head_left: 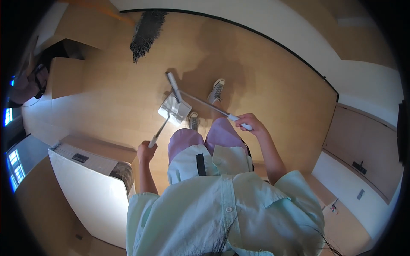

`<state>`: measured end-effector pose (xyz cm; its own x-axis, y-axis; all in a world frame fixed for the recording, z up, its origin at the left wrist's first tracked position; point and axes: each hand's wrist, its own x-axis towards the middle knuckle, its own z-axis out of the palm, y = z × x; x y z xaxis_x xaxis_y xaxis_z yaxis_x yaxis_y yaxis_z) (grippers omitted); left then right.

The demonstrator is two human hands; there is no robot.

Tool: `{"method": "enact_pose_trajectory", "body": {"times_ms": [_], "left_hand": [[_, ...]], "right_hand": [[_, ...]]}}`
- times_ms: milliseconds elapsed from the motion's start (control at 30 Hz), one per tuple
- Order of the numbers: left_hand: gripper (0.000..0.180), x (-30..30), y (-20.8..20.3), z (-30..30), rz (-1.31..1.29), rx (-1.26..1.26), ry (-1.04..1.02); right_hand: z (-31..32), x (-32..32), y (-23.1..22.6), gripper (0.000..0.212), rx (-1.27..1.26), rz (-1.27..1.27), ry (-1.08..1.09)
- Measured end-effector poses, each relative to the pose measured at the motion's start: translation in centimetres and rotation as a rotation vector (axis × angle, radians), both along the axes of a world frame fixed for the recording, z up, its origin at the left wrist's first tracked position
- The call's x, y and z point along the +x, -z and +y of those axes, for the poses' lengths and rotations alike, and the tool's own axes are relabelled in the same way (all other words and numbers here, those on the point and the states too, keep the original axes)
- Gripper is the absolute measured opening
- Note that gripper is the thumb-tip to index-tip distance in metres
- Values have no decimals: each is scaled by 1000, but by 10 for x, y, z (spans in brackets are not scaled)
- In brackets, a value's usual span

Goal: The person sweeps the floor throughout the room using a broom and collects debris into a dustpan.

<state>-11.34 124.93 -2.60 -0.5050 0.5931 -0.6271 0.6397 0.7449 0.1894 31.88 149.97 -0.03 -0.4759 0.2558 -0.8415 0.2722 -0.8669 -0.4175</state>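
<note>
My left hand (147, 150) is closed round the pale handle end of a dustpan (171, 112). Its white pan lies on the wooden floor ahead of my feet. My right hand (250, 123) grips the white-and-metal handle of a broom (174, 85), which slants down to the left. The white broom head with dark bristles sits at the far part of the pan, crossing over its edge. Whether any dirt lies in the pan, I cannot make out.
A grey mop head (147, 34) lies on the floor at the far wall. My sneakers (218, 88) stand right of the pan. At left are a white-topped box-like unit (89, 179) and wooden furniture (67, 77), with a person (30, 85) beyond. A door (361, 145) is at right.
</note>
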Motion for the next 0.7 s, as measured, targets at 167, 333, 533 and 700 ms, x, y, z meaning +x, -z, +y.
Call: {"method": "enact_pose_trajectory", "body": {"times_ms": [167, 333, 533, 700], "left_hand": [[30, 1, 0, 16, -109, -147, -41], [29, 9, 8, 7, 26, -190, -200], [26, 17, -4, 74, 159, -47, -291], [24, 35, -11, 114, 195, 58, -415]], "right_hand": [[79, 52, 16, 13, -220, 118, 603], [171, 71, 48, 13, -31, -14, 694], [290, 101, 90, 15, 429, -526, 424], [378, 112, 136, 16, 600, -742, 35]]}}
